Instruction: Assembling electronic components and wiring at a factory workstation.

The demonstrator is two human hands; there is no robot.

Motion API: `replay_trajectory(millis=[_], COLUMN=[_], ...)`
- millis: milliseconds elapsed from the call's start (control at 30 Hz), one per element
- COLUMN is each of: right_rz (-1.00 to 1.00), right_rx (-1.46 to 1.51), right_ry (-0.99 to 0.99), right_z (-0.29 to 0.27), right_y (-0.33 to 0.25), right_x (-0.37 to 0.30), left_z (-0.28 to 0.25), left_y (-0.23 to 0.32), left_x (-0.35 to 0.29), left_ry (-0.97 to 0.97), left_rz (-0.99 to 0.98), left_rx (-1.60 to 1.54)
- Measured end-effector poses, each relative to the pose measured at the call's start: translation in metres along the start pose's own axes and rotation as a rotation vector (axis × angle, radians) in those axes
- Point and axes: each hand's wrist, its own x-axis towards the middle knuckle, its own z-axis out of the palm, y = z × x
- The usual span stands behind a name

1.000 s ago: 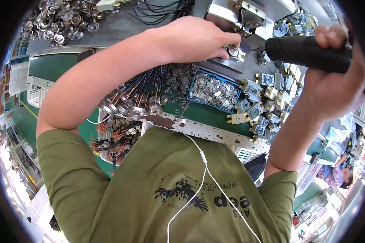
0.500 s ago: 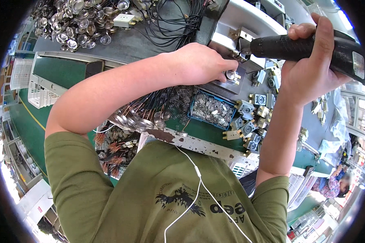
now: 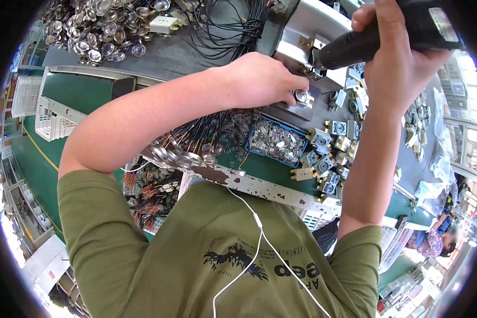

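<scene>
My left hand (image 3: 262, 79) reaches across from the left, thumb and fingers closed on a small round metal-capped part (image 3: 302, 97) with brass-coloured terminals. That part rests on a dark metal block (image 3: 286, 112). My right hand (image 3: 395, 61) is wrapped round a thick black tapered handheld tool (image 3: 352, 49), whose wide end bears a pale label. The tool's narrow nose points left, over a metal fixture (image 3: 315, 49) just beyond my left fingertips. I cannot tell whether the nose touches the fixture.
A blue tray (image 3: 277, 141) of small metal pieces sits nearer me. Several grey sockets (image 3: 323, 159) lie right of it. Metal caps (image 3: 98, 32) are heaped far left, beside black wires (image 3: 238, 26). Wired caps (image 3: 185, 156) hang near the worn table edge (image 3: 259, 190). Another person (image 3: 434, 241) is far right.
My right hand has moved up and slightly left, and the black tool has tilted so its wide end sits farther away. My left hand has hardly shifted and keeps its hold.
</scene>
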Motion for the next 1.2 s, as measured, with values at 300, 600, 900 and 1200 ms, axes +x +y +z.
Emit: replay_trajectory(millis=[300,600,900,1200], right_rz=[0.081,0.037,0.095,0.149], right_rx=[0.26,0.236,0.216,-0.107], right_ry=[-0.117,-0.063,0.024,0.035], right_z=[-0.035,-0.036,-0.025,-0.013], right_y=[-0.003,0.007,0.002,-0.005], right_x=[-0.021,-0.03,-0.038,-0.046], left_z=[-0.001,-0.008,-0.003,-0.001], left_y=[0.001,0.006,0.005,0.002], left_x=[-0.001,0.002,0.001,0.002], left_ry=[0.045,-0.049,-0.03,0.0], left_rz=[0.007,-0.056,-0.038,0.003], left_rx=[-0.001,0.031,0.063,0.077])
